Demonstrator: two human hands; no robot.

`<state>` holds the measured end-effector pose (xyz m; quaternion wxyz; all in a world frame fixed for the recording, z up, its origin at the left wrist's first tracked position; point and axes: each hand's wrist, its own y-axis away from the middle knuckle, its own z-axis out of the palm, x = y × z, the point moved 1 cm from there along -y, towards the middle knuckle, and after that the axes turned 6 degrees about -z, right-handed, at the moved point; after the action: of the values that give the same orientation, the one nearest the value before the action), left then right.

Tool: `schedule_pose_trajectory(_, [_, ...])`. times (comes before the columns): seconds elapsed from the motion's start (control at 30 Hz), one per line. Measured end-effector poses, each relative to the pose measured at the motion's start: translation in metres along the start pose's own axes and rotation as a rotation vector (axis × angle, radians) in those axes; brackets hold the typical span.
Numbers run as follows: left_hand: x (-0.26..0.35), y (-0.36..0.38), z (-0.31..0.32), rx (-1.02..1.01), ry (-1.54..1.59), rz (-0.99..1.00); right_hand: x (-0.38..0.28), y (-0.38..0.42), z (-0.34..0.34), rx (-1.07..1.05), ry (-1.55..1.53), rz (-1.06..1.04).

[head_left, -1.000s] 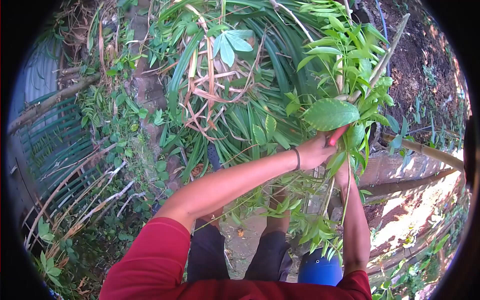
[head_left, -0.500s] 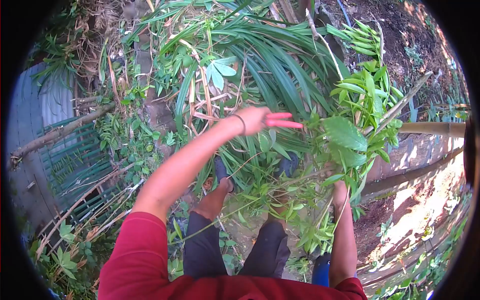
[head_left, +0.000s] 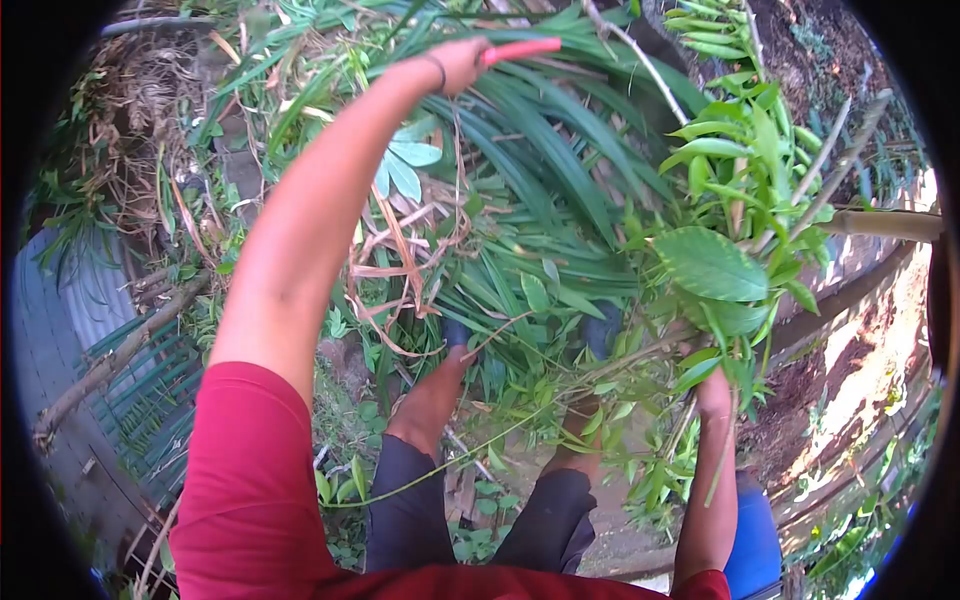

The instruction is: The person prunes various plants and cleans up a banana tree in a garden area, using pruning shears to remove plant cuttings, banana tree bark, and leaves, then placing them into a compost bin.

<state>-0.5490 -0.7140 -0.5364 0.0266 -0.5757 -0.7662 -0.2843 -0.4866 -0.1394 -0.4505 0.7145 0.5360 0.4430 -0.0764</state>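
My left hand (head_left: 462, 66) is stretched far forward, above the long green strap-like leaves (head_left: 540, 150). Its fingers are wrapped round a red-handled tool (head_left: 522, 49); any blade is not visible. On the right, my right hand (head_left: 700, 350) is closed on a bundle of leafy branches (head_left: 745, 200), and the leaves partly hide its fingers. One broad green leaf (head_left: 710, 264) lies over the bundle just beyond this hand. Thin leafy stems trail from it to the left, across my legs.
A bamboo pole (head_left: 885, 224) juts in from the right edge. Corrugated metal sheets (head_left: 60, 330) and a dry branch (head_left: 110, 370) lie at the left. A blue container (head_left: 752, 545) stands by my right forearm. My feet are among cut leaves.
My left hand has moved forward and slightly left with the red-handled tool, whose two red parts now look closed together. The branches in my right hand have shifted slightly right.
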Motion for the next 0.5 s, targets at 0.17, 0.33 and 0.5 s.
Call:
schedule_pose_trajectory(0.17, [-0.049,-0.078,0.007,0.017,0.031,0.034,0.035,-0.010,-0.009,0.097,-0.028,-0.016])
schedule_pose_trajectory(0.33, [-0.084,-0.132,0.038,-0.049,-0.190,0.114,0.011,-0.017,0.015,-0.004,-0.101,-0.145])
schedule_pose_trajectory(0.5, [-0.059,-0.158,0.078,-0.051,-0.235,-0.166,0.041,-0.007,-0.012,0.102,-0.044,-0.051])
